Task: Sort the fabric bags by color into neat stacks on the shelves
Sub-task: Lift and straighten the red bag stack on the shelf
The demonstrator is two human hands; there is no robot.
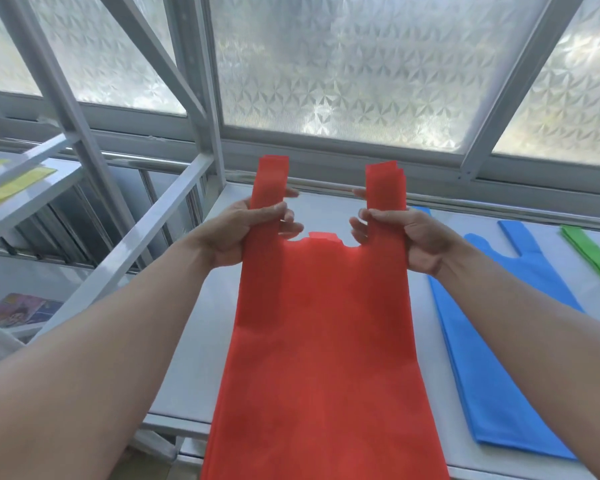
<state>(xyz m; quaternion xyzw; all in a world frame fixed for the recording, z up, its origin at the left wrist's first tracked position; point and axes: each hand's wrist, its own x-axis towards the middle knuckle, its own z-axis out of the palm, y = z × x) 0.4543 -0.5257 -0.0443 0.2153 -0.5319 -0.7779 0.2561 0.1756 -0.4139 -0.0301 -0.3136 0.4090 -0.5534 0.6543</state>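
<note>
The left hand point(246, 226) and right hand point(406, 233) each pinch 1 of the 2 handle straps of the red bag point(323, 341), which hangs below the grips over the white shelf point(565, 244). It looks light and limp; holding both straps should keep it flat.

A bag point(323, 323) hangs between the left hand point(253, 230) and right hand point(406, 237), above the surface point(194, 341). Right of the right hand a second bag point(492, 358) lies flat on it, a third bag point(593, 261) beyond. A shelf rack point(136, 244) stands left of the left hand.
</note>
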